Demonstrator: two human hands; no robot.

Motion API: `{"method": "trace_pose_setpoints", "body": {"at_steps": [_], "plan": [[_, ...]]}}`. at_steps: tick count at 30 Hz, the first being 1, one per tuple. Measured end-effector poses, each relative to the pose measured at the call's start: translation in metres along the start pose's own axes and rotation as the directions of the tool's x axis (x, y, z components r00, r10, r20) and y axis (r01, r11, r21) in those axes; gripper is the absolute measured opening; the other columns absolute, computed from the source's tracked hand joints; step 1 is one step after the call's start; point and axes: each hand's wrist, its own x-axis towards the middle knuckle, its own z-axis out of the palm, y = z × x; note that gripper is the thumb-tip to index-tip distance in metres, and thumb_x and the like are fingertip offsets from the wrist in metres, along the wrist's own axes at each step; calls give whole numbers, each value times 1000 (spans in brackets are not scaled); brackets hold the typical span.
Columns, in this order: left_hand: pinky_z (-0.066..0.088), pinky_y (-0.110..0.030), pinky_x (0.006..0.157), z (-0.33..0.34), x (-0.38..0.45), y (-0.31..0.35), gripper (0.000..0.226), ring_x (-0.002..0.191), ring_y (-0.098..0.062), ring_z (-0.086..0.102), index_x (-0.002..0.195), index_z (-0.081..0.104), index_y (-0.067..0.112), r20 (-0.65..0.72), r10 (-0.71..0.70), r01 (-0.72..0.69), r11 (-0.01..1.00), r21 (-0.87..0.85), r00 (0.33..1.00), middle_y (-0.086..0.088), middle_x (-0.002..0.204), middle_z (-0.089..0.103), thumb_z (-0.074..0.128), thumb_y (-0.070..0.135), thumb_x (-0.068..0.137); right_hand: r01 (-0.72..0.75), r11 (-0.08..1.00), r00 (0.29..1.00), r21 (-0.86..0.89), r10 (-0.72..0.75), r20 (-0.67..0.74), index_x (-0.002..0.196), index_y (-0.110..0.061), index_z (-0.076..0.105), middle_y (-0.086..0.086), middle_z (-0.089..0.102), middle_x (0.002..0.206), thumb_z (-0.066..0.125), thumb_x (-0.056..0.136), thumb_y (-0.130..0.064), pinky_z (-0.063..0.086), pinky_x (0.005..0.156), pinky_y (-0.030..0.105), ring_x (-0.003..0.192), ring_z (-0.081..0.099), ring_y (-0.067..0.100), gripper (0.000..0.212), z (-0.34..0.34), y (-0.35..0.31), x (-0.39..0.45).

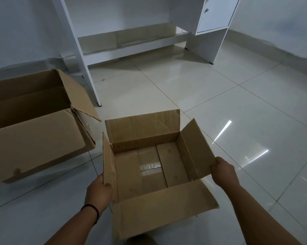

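Small cardboard box [149,175]: brown corrugated, open-topped, all four flaps spread outward, placed low in the middle of the view over the tiled floor [237,103]. Whether it rested on the tiles or was lifted off them could not be told. The interior was bare apart from a strip of clear tape [150,167] along the bottom seam and faint, unreadable writing on the far inner wall.

Left hand [98,191]: gripped the left flap [107,161] near its lower end, fingers curled round the cardboard edge; a black band [90,208] sat on the wrist.

Right hand [224,171]: gripped the outer edge of the right flap [197,149], fingers closed over the cardboard.

Far flap [142,125]: stood upright, creased. Near flap [159,207]: hung toward the person.

Larger cardboard box [34,137]: open, just beside the small box on its left, not touching it.

White desk [75,41]: stood behind both boxes against the wall, with a low shelf rail and a cabinet door [214,13] at its right end.
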Motion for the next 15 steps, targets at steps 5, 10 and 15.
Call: {"method": "trace_pose_setpoints", "body": {"at_steps": [5, 10, 15], "plan": [[49, -31, 67, -4, -21, 9, 37, 72, -24, 59, 97, 65, 18, 50, 36, -31, 995, -93, 998, -8, 82, 65, 36, -2, 84, -49, 988, 999, 147, 51, -9, 92, -2, 45, 6, 49, 69, 48, 87, 1, 46, 65, 31, 61, 52, 21, 6, 0, -5, -39], [48, -30, 66, -18, -46, 21, 45, 71, -22, 59, 100, 65, 28, -19, 166, -167, 977, -132, 986, -1, 82, 67, 35, -1, 83, -17, 980, 993, 197, 40, -115, 117, 0, 44, 15, 57, 85, 52, 85, -1, 49, 66, 34, 71, 58, 28, 33, -28, 10, -78], [40, -24, 57, -45, -76, 30, 39, 65, -19, 55, 110, 65, 14, -100, 278, -291, 945, -150, 955, 0, 78, 63, 38, 2, 84, 46, 966, 950, 256, 37, -309, 115, -2, 50, 19, 66, 96, 41, 95, -15, 51, 67, 35, 69, 59, 27, 26, -70, 5, -112]]}}
